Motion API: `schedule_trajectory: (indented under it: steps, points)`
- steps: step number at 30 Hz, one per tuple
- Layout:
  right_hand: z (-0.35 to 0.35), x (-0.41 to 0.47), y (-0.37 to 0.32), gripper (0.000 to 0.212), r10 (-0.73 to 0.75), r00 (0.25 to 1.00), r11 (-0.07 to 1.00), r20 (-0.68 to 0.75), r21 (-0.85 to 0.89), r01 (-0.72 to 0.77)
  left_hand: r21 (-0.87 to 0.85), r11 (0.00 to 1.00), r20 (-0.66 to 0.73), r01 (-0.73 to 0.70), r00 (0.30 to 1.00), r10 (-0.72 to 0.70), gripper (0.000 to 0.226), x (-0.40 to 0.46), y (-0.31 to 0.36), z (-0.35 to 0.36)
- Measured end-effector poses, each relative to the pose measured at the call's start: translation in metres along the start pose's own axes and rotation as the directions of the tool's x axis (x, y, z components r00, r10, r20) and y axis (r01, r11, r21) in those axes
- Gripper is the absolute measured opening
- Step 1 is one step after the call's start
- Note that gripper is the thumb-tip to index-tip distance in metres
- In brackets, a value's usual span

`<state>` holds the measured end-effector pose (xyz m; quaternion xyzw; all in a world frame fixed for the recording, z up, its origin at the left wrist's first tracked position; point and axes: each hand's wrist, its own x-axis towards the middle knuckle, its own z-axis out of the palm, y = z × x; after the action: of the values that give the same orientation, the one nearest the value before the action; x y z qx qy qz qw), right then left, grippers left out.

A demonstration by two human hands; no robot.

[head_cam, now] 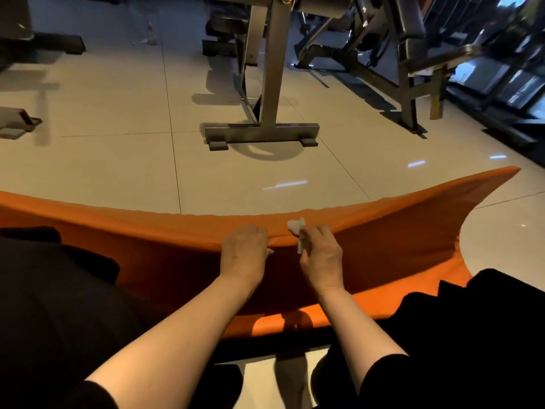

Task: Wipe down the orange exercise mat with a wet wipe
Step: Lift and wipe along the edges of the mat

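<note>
The orange exercise mat [383, 231] stretches across the head view from left to right, its middle lifted into a ridge. My left hand [244, 250] grips that raised fold from above, fingers curled over the far side. Just to its right, my right hand [320, 253] holds a crumpled white wet wipe [298, 228] and presses it against the mat's ridge. The two hands are a short gap apart. The mat's near edge [295, 323] hangs down in shadow in front of my dark-clothed legs.
Glossy beige floor tiles [118, 172] lie beyond the mat. A metal gym machine base [262, 132] stands straight ahead on the tiles. More dark equipment frames [413, 69] fill the back right, and another machine foot [17, 122] sits at the left.
</note>
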<state>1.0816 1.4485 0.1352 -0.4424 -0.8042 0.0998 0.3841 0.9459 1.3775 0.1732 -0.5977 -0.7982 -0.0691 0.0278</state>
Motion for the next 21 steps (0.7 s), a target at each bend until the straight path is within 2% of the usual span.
schedule_trajectory:
  steps: [3, 6, 7, 8, 10, 11, 13, 15, 17, 19, 20, 21]
  points:
    - [0.011, -0.016, -0.029, 0.016, -0.071, 0.995, 0.996, 0.074, 0.057, 0.067, -0.004, 1.000, -0.020, -0.001, 1.000, 0.001, 0.018, -0.008, 0.005, 0.001]
    - [0.009, -0.015, -0.028, 0.015, -0.106, 0.988, 0.994, 0.117, 0.051, 0.101, -0.015, 1.000, -0.037, -0.019, 0.999, 0.018, 0.019, -0.011, 0.003, -0.001]
    - [0.004, -0.011, -0.019, 0.016, -0.055, 0.995, 0.998, 0.082, 0.020, 0.054, -0.019, 0.999, -0.040, -0.025, 0.999, 0.025, 0.023, -0.011, 0.002, -0.002]
    - [-0.004, -0.007, -0.009, 0.017, 0.055, 0.998, 0.998, 0.025, -0.005, -0.055, -0.017, 0.999, -0.038, -0.031, 0.999, 0.031, 0.026, -0.011, 0.001, -0.003]
    - [-0.021, -0.004, 0.008, 0.022, 0.265, 0.961, 0.962, -0.085, -0.041, -0.269, -0.016, 0.999, -0.049, -0.039, 0.998, 0.038, 0.028, -0.012, 0.000, -0.003]
    - [-0.025, -0.004, 0.009, 0.026, 0.270, 0.957, 0.959, -0.106, -0.055, -0.277, -0.017, 0.999, -0.058, -0.036, 0.998, 0.034, 0.028, -0.012, 0.000, -0.003]
    - [-0.021, -0.009, -0.006, 0.032, 0.085, 0.995, 0.995, -0.057, -0.050, -0.088, -0.026, 0.999, -0.073, -0.030, 0.997, 0.028, 0.028, -0.013, 0.002, -0.005]
    - [-0.006, -0.016, -0.026, 0.040, -0.130, 0.990, 0.991, 0.062, -0.002, 0.131, -0.042, 0.999, -0.102, -0.030, 0.994, 0.025, 0.024, -0.011, 0.004, -0.008]
    - [0.006, -0.019, -0.039, 0.052, -0.187, 0.971, 0.982, 0.150, 0.005, 0.188, -0.055, 0.998, -0.117, -0.023, 0.993, 0.016, 0.017, -0.011, 0.004, -0.014]
    - [0.010, -0.019, -0.039, 0.082, -0.188, 0.960, 0.975, 0.207, -0.077, 0.207, -0.048, 0.999, -0.104, -0.011, 0.995, 0.006, 0.015, -0.013, 0.004, -0.013]
    - [0.011, -0.019, -0.036, 0.086, -0.201, 0.955, 0.966, 0.217, -0.116, 0.230, -0.040, 0.999, -0.077, -0.006, 0.997, 0.002, 0.016, -0.015, 0.004, -0.012]
    - [0.012, -0.019, -0.033, 0.079, -0.212, 0.955, 0.959, 0.205, -0.143, 0.244, -0.031, 0.999, -0.061, -0.019, 0.998, 0.017, 0.015, -0.017, 0.004, -0.010]
